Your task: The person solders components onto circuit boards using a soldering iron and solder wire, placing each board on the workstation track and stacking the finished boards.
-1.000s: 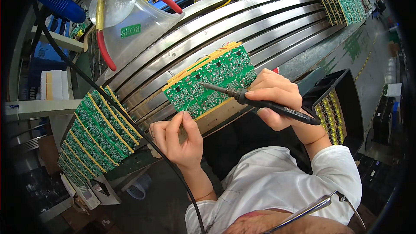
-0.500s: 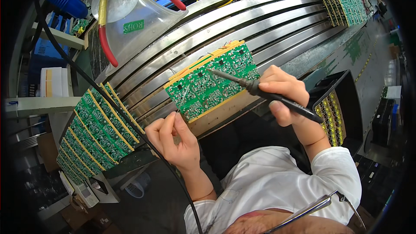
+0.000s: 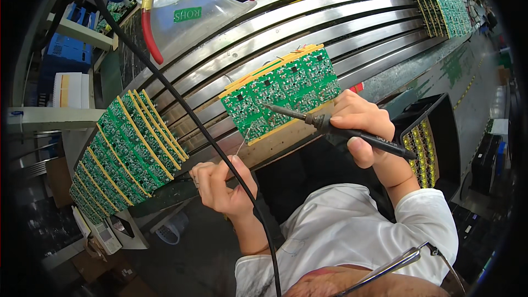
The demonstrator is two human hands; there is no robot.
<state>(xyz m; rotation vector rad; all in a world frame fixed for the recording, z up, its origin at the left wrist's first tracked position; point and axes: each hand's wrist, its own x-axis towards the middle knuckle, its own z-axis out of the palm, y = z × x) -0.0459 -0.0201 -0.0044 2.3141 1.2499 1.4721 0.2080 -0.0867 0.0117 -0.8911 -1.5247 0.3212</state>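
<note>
A green circuit board [image 3: 302, 96] with yellowish edge strips lies on the metal rails in front of me, covered in small parts and solder points. My right hand [image 3: 364, 124] is closed around the black handle of a soldering iron [image 3: 352, 133]. Its tip is over the left half of the board; whether it touches is too small to tell. Between thumb and fingers, my left hand [image 3: 225, 187] pinches a thin solder wire [image 3: 241, 145], whose far end reaches over the board's near left corner. A black cable [image 3: 204, 132] crosses in front of that hand.
Standing rows of similar boards [image 3: 129, 148] fill the left end of the rails [image 3: 363, 8]; another stack [image 3: 440, 11] is at the far right. Red-handled pliers [image 3: 151, 38] hang at upper left. A black bin [image 3: 448, 132] with yellow parts is right of my arm.
The view has shifted slightly. Relative to the board, the iron's tip has moved nearer me and left, and my left hand has drawn back a little with the wire. The cable appears farther right.
</note>
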